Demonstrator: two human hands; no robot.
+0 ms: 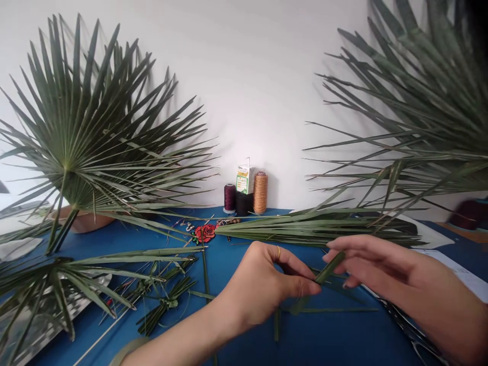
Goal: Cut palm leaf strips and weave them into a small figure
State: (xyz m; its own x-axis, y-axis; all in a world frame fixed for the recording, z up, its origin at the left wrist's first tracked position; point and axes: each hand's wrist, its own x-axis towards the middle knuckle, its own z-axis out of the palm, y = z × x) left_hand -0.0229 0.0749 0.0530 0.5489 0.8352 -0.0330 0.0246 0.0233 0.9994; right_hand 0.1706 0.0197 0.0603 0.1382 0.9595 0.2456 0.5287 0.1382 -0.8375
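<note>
Before you, a blue tabletop meets a pale wall. Your left hand pinches a folded green palm-leaf strip above it; your right hand, loosely open, has its fingers at the strip's upper end.

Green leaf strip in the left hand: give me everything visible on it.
The green leaf strip is narrow and flat-looking, with a lengthwise band of lighter green; it looks like palm leaf. Its lower end is pinched between thumb and fingers of the left hand. It slants up and right, above the blue table. The right hand is at its upper end; whether it grips there is unclear.
</note>
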